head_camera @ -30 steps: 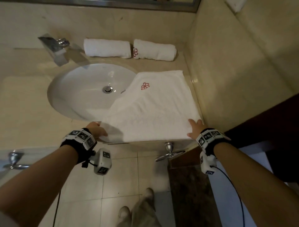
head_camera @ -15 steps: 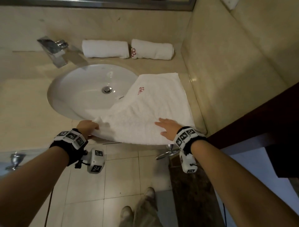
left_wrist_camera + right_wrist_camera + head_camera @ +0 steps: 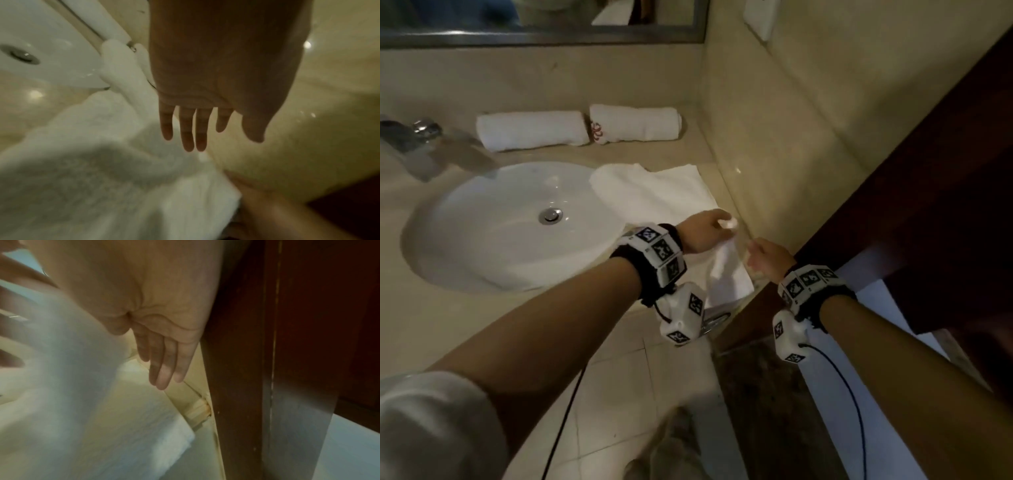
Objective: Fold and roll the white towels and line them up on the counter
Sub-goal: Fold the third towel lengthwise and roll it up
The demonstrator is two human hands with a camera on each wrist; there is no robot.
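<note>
Folding under way: towel [image 3: 654, 195] lies on the counter [image 3: 448, 325] at the sink's [image 3: 510, 222] three o'clock, near edge doubled over. Left hand [image 3: 705, 233], fingers straight, hovers over the fold, gripping nothing. Right hand [image 3: 767, 257], fingers extended; whether its thumb pinches cloth I cannot tell. Two rolled towels [image 3: 532, 130] sit at twelve o'clock. Terry looks soft, limp, light; likely bunches. Best held at corners and smoothed flat before rolling.
</note>
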